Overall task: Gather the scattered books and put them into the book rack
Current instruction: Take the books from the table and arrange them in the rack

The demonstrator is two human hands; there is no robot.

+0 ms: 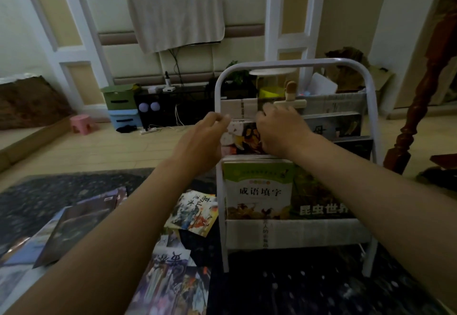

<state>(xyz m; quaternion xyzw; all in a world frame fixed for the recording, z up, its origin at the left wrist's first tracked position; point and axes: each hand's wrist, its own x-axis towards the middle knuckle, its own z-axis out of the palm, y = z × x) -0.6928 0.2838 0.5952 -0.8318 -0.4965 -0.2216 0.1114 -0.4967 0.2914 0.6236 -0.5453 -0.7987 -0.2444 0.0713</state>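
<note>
Rack [368, 77] holds books [257, 191]; left hand [207, 139] and right hand [279, 131] grip its middle-tier book [244, 136].

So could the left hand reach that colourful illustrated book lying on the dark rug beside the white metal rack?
Probably yes: the colourful illustrated book lies uncovered on the dark rug just below the left hand, with nothing between them, though it is up at the white metal rack.
</note>
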